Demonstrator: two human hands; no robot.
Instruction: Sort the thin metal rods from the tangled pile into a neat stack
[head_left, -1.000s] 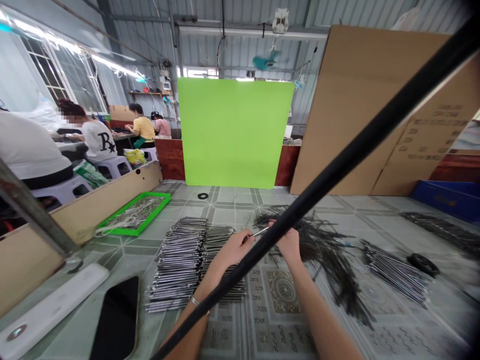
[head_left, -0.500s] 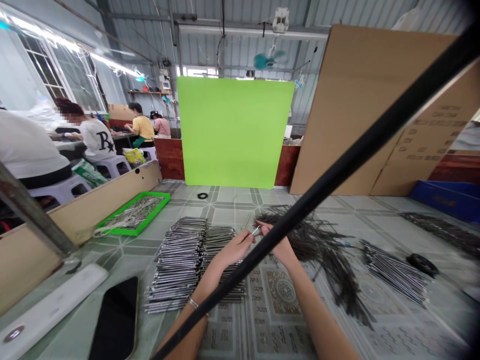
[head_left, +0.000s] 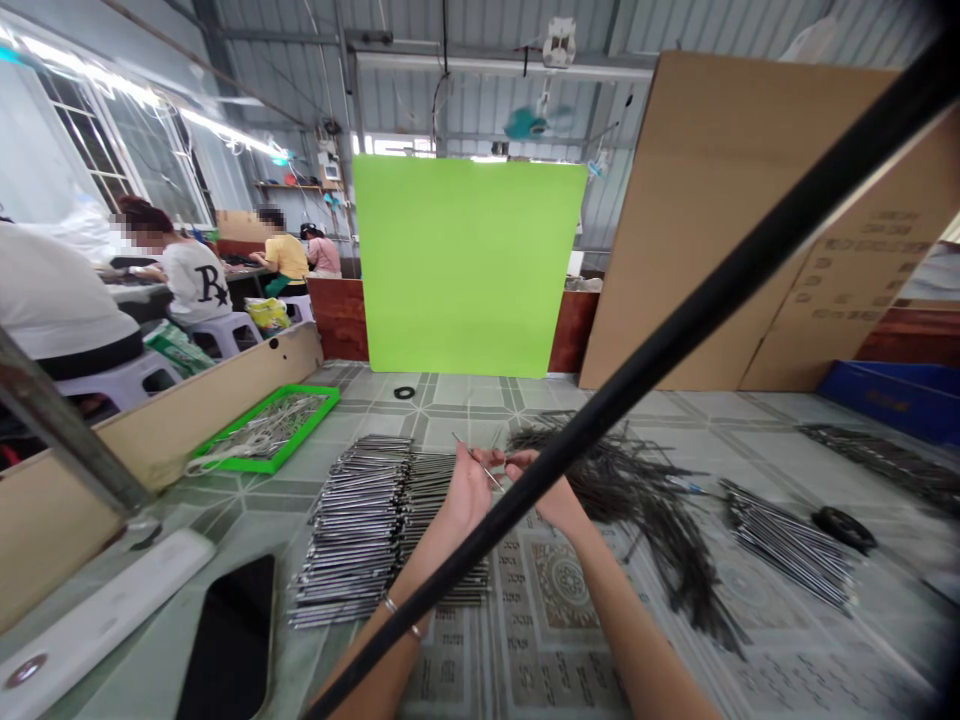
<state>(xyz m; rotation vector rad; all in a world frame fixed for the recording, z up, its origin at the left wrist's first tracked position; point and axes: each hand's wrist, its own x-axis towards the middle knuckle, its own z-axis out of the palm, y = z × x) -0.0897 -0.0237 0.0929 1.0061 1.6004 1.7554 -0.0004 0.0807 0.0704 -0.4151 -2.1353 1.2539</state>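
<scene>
My left hand [head_left: 471, 490] is closed on a thin shiny metal rod [head_left: 489, 474], which slants between its fingers. Close by on the right, my right hand [head_left: 553, 492] has its fingertips pinched together near the rod; whatever they hold is too small to make out. A black bar [head_left: 637, 375] crosses the view and hides part of both hands. Beneath and left of my left hand lie stacked rows of shiny metal rods [head_left: 352, 535]. Just beyond my right hand spreads a loose heap of dark thin rods [head_left: 622, 475].
A green tray [head_left: 274, 463] of small metal parts sits at left, with a phone [head_left: 229, 640] and a white bar-shaped object [head_left: 105, 610] nearer. Another rod bundle [head_left: 791, 545], a black ring [head_left: 845, 528] and a blue bin [head_left: 892, 400] lie right. Co-workers sit far left.
My left hand has turned upward and shifted slightly left, and the rod now slants across its fingers. The right hand's fingertips have moved slightly down.
</scene>
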